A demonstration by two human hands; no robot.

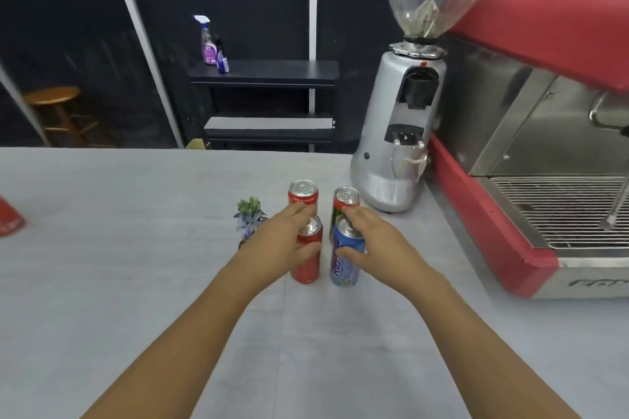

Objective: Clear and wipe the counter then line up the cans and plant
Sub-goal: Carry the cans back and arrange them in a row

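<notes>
Several drink cans stand upright in a tight cluster on the grey counter (136, 248). My left hand (282, 241) grips the near red can (308, 265), fingers over its top and thumb on its side. My right hand (371, 241) grips the blue can (343, 267) the same way. Behind them stand a second red can (303, 192) and a red-and-green can (345, 199). A small potted plant (250, 218) with blue flowers sits just left of my left hand, its pot partly hidden.
A silver coffee grinder (398, 133) stands right behind the cans. A red espresso machine (544, 146) fills the counter's right side. A red object (8, 218) lies at the left edge. Beyond the counter are a black shelf (265, 73) with spray bottles and a wooden stool (58, 112).
</notes>
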